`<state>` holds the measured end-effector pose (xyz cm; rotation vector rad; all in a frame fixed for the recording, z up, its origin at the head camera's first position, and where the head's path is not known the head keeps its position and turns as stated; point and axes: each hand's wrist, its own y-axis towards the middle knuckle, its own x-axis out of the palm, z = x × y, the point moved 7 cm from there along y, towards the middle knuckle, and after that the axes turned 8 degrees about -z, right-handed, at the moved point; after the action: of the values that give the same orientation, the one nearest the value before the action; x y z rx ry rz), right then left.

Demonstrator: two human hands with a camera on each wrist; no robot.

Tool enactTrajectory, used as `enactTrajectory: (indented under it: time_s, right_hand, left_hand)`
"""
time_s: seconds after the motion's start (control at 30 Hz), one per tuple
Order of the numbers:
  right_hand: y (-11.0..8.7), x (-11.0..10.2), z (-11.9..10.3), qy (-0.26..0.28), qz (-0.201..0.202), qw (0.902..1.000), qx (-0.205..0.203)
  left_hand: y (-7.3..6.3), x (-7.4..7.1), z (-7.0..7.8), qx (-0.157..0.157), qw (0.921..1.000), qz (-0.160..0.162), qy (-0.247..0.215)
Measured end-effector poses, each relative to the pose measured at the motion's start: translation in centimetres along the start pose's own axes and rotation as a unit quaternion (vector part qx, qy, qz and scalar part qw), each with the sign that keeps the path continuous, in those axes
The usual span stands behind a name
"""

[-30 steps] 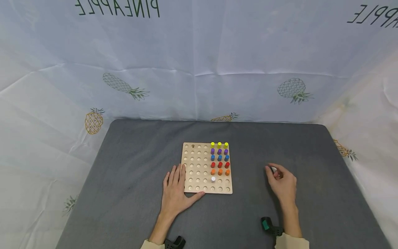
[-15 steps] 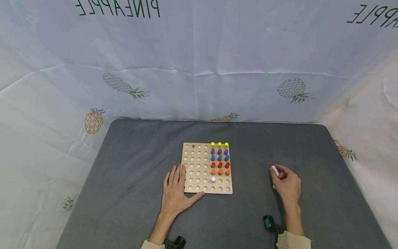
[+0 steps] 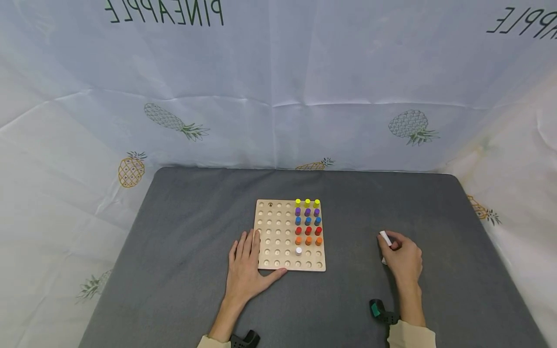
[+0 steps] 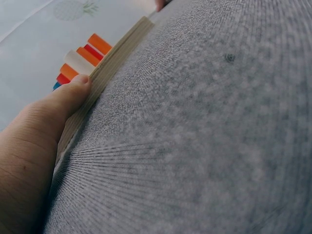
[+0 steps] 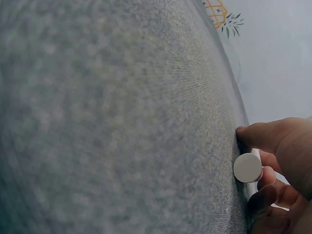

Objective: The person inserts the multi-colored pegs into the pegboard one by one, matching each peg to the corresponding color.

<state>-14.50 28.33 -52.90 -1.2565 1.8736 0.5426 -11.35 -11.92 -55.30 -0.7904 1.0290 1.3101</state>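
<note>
A wooden pegboard lies on the grey cloth, with short rows of yellow, purple, blue, red and orange pegs standing in its right part. One white peg stands in front of them. My left hand rests with straight fingers along the board's left side, its thumb against the front edge. Off to the right, my right hand holds a white peg between thumb and fingers. Another white bit shows beneath that hand. The right wrist view has a white peg end-on.
Grey cloth covers the table around the board. White pineapple-print fabric hangs behind and at both sides. A black wrist device sits at the right wrist, and another at the left.
My right hand has shifted slightly right, and the white peg now sticks out between its thumb and fingers, where it was mostly hidden before. My left hand and the board have stayed put.
</note>
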Motion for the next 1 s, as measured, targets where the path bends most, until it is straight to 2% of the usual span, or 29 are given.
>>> enactTrajectory:
  time_s: [0.27,0.63,1.0]
  right_hand:
    - [0.2,0.3,0.1,-0.004,-0.008,1.0000,0.002]
    - [-0.2,0.3,-0.3,0.005,0.006,1.0000,-0.006]
    - [-1.0,0.0,-2.1,0.024,0.023,0.9985,-0.043]
  left_hand:
    - [0.0,0.2,-0.1,-0.003,1.0000,-0.005,-0.005]
    - [-0.1,0.2,0.0,0.005,1.0000,0.005,-0.003]
    - [-0.1,0.2,-0.1,-0.002,1.0000,-0.008,-0.004]
